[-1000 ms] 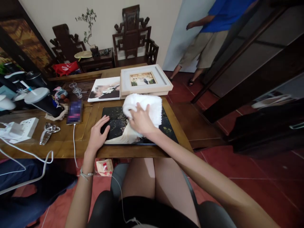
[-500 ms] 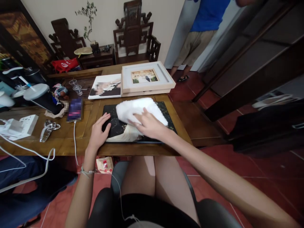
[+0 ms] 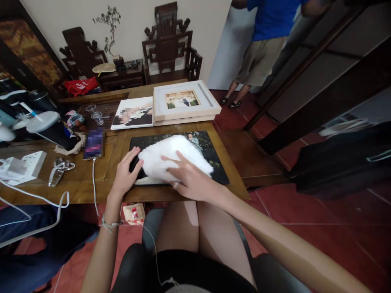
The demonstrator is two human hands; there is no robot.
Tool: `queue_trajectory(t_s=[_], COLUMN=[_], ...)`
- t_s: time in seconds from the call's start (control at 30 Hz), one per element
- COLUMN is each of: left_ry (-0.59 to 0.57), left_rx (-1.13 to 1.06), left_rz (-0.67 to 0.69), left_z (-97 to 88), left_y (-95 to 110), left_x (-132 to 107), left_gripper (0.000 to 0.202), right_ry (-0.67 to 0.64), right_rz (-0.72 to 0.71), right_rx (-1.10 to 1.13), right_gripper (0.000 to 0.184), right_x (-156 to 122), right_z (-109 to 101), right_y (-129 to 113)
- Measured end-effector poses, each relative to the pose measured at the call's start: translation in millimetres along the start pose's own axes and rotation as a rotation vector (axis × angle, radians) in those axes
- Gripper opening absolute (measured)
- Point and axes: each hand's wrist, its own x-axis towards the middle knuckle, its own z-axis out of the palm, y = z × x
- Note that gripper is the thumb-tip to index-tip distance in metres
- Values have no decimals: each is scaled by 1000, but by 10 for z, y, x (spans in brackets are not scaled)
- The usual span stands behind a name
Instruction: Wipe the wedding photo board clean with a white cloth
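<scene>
A dark photo panel (image 3: 220, 173) lies flat near the table's front edge, with a pictured figure showing at its upper middle. Over much of it is a fluffy white cloth (image 3: 159, 152), bunched up. My right hand (image 3: 186, 175) grasps this cloth from above, fingers spread over its top and lower edge. At the panel's left edge rests my left hand (image 3: 126, 171), open, its fingers stretched along the side and its thumb apart. The cloth hides most of the panel's picture.
Behind the panel are a framed picture (image 3: 189, 112) and a smaller photo print (image 3: 131, 118). To the left lie a phone (image 3: 93, 144) on a cable, a clear hair claw (image 3: 60, 171), a power strip (image 3: 33, 162) and a lidded cup (image 3: 50, 130). A person (image 3: 262, 53) stands beyond.
My right hand has drawn the cloth down and to the left over the panel, uncovering the pictured figure at the top. My left hand stays at the panel's left edge.
</scene>
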Motion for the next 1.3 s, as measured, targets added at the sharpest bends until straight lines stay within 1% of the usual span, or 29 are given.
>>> queue_trajectory(t_s=[0.03, 0.1, 0.17, 0.2, 0.27, 0.33, 0.37, 0.4, 0.43, 0.47, 0.53, 0.6, 0.63, 0.67, 0.7, 0.77, 0.87, 0.93, 0.97, 1.03, 1.1, 1.13, 1.17, 1.23, 1.3], left_ry=[-42, -72, -62, -58, -54, -51, -47, -40, -31, -21, -5, 12, 19, 20, 13, -20, -57, -57, -56, -53, -50, -49, -49, -48, -45], left_rx=[32, 55, 59, 59, 56, 39, 23, 1, -27, -61, -147, -213, -215, -189, -142, -31, 50, 69, 77, 87, 92, 92, 92, 92, 94], left_rz=[5, 13, 19, 22, 20, 6, -5, -21, -40, -61, -109, -136, -134, -120, -97, -44, 6, 23, 30, 37, 41, 43, 43, 36, 26], left_z=[3, 8, 10, 11, 12, 11, 8, 4, -3, -12, -31, -43, -44, -41, -35, -16, 7, 14, 16, 17, 16, 16, 15, 12, 10], left_y=[10, 20, 14, 8, -5, -12, -12, -11, -9, -7, -4, -6, -7, -9, -10, -11, -16, -23, -27, -33, -38, -40, -41, -44, -48], left_x=[5, 13, 19, 20, 22, 21, 19, 16, 12, 8, -1, -5, -4, -2, 2, 10, 17, 18, 18, 17, 16, 16, 16, 16, 17], left_gripper=[42, 39, 39, 39, 40, 42, 43, 44, 46, 48, 53, 57, 57, 56, 53, 46, 41, 40, 40, 39, 38, 37, 37, 37, 38], right_ry=[39, 119, 181, 200, 210, 190, 171, 144, 114, 82, 1, -72, -88, -88, -69, 4, 102, 127, 130, 121, 120, 118, 114, 95, 60], right_rz=[31, 120, 239, 299, 408, 506, 536, 540, 511, 447, 238, 18, -58, -98, -104, -31, 162, 275, 321, 400, 462, 468, 455, 375, 278], right_rx=[-18, -61, -107, -129, -177, -245, -274, -290, -289, -271, -199, -102, -49, 0, 39, 64, -20, -100, -132, -170, -170, -154, -132, -85, -59], right_gripper=[21, 18, 18, 20, 22, 23, 25, 28, 31, 33, 34, 34, 32, 30, 27, 21, 20, 22, 23, 25, 29, 32, 33, 34, 34], right_x=[-197, -513, -672, -683, -573, -331, -188, -48, 78, 178, 274, 218, 140, 38, -80, -325, -586, -611, -568, -372, -66, 106, 277, 566, 728], right_z=[-52, -161, -257, -291, -319, -278, -231, -171, -100, -26, 106, 180, 187, 174, 142, 40, -138, -228, -258, -287, -271, -247, -213, -129, -48], right_y=[42, 164, 315, 386, 481, 468, 413, 329, 222, 101, -143, -329, -386, -415, -417, -345, -85, 135, 238, 393, 447, 434, 399, 290, 187])
